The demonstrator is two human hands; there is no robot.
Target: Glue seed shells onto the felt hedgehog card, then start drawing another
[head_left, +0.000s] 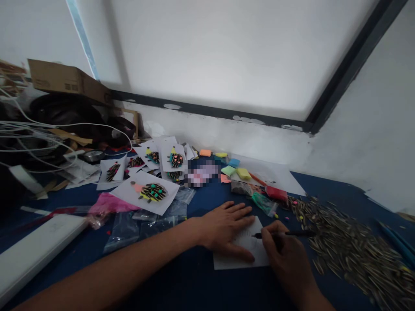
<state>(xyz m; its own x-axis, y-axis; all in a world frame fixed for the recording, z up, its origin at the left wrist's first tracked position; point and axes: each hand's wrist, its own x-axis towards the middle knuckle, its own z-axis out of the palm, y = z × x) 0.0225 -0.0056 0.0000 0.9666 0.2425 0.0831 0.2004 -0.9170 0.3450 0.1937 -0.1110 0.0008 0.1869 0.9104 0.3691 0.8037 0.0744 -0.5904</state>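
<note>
A small sheet of white paper lies on the blue tabletop in front of me. Flat across its left part rests my left hand, fingers spread. My right hand is closed around a dark pen, its tip at the paper near short drawn strokes. Part of the drawing is hidden by my hands. To the left lies a paper with a hedgehog figure, its striped spines dotted with green balls and its snout pink. More such hedgehog cards are piled behind it.
Striped sunflower seeds are heaped at the right. Coloured clay packets lie behind my hands, with a red packet beside them. Clear plastic bags and a white box are at the left. Cables and a cardboard box stand farther back.
</note>
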